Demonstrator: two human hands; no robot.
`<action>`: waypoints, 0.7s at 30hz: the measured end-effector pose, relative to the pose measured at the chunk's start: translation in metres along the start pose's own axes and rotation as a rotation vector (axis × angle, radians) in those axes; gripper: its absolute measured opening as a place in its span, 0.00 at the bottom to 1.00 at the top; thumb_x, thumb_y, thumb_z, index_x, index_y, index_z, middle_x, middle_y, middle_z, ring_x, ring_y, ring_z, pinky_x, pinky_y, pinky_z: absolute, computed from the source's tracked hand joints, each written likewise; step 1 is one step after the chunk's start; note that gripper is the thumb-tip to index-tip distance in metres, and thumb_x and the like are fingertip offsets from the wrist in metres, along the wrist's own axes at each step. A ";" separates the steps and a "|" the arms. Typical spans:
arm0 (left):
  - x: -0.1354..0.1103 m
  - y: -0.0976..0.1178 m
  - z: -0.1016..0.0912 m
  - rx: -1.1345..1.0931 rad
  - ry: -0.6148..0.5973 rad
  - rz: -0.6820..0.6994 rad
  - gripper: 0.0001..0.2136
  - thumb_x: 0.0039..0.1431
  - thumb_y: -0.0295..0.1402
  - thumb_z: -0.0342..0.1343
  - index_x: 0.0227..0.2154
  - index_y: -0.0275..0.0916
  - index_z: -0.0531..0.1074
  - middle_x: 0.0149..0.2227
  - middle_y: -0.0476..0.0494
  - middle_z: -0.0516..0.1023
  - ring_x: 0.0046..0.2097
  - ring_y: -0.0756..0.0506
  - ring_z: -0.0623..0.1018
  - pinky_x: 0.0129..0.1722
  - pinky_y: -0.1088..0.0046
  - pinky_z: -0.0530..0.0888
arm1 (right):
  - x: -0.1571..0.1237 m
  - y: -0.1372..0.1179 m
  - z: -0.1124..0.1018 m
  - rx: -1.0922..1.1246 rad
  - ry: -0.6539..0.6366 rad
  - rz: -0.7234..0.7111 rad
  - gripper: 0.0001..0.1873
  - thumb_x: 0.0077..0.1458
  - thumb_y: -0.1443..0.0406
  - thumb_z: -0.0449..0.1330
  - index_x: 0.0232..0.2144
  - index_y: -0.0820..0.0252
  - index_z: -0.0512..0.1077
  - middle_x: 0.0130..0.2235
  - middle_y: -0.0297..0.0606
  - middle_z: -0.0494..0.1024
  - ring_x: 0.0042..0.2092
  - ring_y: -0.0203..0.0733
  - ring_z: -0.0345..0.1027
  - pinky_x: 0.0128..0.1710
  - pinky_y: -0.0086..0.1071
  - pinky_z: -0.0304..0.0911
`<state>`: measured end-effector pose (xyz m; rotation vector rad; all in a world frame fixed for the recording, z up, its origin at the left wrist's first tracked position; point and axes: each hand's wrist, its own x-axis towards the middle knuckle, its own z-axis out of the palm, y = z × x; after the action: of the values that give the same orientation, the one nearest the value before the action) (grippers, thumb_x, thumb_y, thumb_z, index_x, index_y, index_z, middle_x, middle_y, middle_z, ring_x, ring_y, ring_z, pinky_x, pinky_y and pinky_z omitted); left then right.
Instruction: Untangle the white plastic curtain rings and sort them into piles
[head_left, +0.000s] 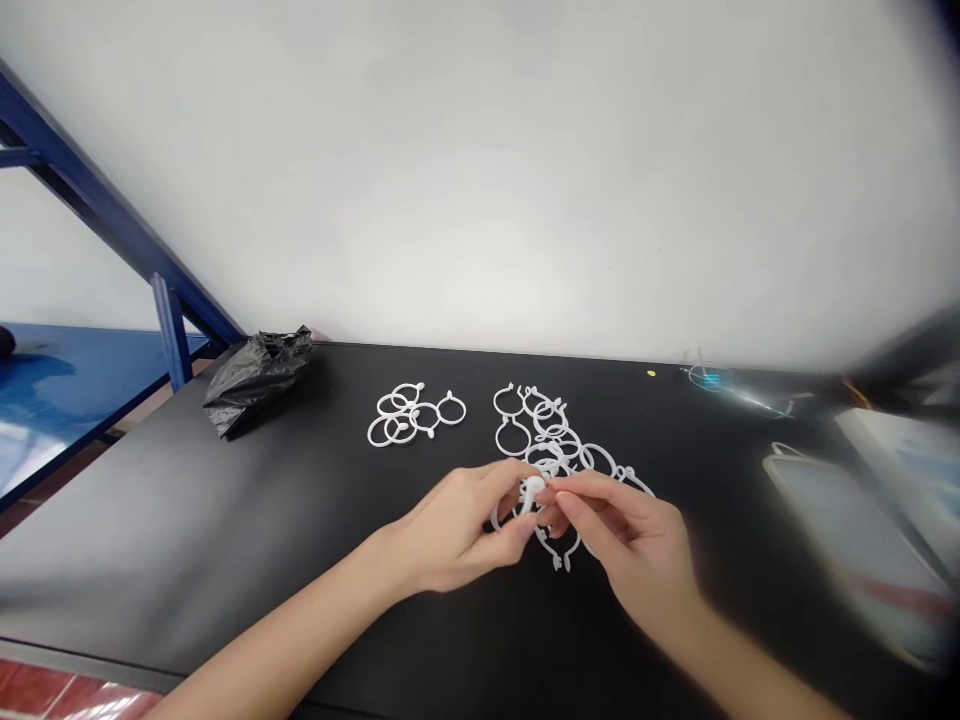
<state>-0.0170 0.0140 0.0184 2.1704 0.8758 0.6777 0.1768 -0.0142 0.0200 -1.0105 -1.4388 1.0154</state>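
My left hand pinches the clasp end of a white plastic ring between thumb and fingers. The fingertips of my right hand are pressed together at the same clasp, touching it from the right; most of the ring is hidden by my hands. Right behind and under my hands lies a loose pile of similar white rings, several with their ends apart. Left of that pile, a smaller group of white rings overlaps flat on the black table, and their ends look joined.
A crumpled black plastic bag lies at the back left, near a blue metal frame. On the right are a blurred phone-like item and a clear item with blue-green marks. A white wall borders the table's back.
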 end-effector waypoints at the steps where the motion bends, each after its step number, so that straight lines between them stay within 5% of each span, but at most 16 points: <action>1: 0.001 -0.004 -0.004 0.079 0.055 -0.026 0.11 0.64 0.36 0.46 0.47 0.39 0.65 0.31 0.50 0.71 0.27 0.51 0.69 0.29 0.76 0.67 | 0.002 0.000 -0.002 -0.017 0.029 -0.001 0.05 0.57 0.64 0.63 0.34 0.56 0.80 0.30 0.37 0.83 0.27 0.39 0.77 0.28 0.29 0.78; 5: 0.005 -0.029 -0.024 0.418 0.378 -0.231 0.14 0.66 0.42 0.47 0.48 0.39 0.60 0.36 0.48 0.75 0.27 0.50 0.72 0.29 0.73 0.69 | 0.010 0.003 -0.018 -0.082 0.216 0.012 0.06 0.56 0.62 0.64 0.35 0.56 0.80 0.30 0.38 0.82 0.26 0.39 0.76 0.28 0.32 0.78; 7: 0.006 -0.042 -0.032 0.554 0.449 -0.318 0.14 0.66 0.44 0.47 0.46 0.39 0.62 0.39 0.44 0.75 0.33 0.47 0.75 0.29 0.72 0.71 | 0.015 0.006 -0.026 -0.109 0.285 0.014 0.07 0.56 0.61 0.64 0.35 0.56 0.79 0.30 0.38 0.82 0.26 0.38 0.75 0.28 0.31 0.77; 11: 0.005 -0.060 -0.038 0.773 0.410 -0.375 0.11 0.66 0.39 0.48 0.45 0.39 0.67 0.47 0.40 0.72 0.48 0.40 0.73 0.33 0.70 0.74 | 0.021 0.013 -0.035 -0.113 0.346 0.001 0.07 0.56 0.61 0.64 0.36 0.57 0.79 0.31 0.38 0.81 0.26 0.35 0.72 0.27 0.30 0.74; 16: 0.002 -0.073 -0.036 0.868 0.358 -0.352 0.11 0.63 0.32 0.50 0.45 0.35 0.70 0.46 0.38 0.73 0.47 0.38 0.72 0.45 0.61 0.74 | 0.023 0.014 -0.035 -0.111 0.349 0.000 0.07 0.55 0.61 0.65 0.34 0.58 0.79 0.30 0.38 0.81 0.26 0.36 0.71 0.25 0.30 0.74; 21: 0.002 -0.071 -0.035 0.882 0.392 -0.341 0.10 0.63 0.34 0.50 0.44 0.38 0.71 0.46 0.38 0.74 0.47 0.37 0.72 0.44 0.59 0.72 | 0.025 0.016 -0.036 -0.112 0.360 -0.013 0.08 0.55 0.60 0.65 0.34 0.60 0.78 0.30 0.40 0.81 0.26 0.38 0.72 0.25 0.32 0.74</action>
<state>-0.0664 0.0674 -0.0128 2.5390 1.9949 0.6120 0.2117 0.0161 0.0147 -1.1953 -1.2104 0.7051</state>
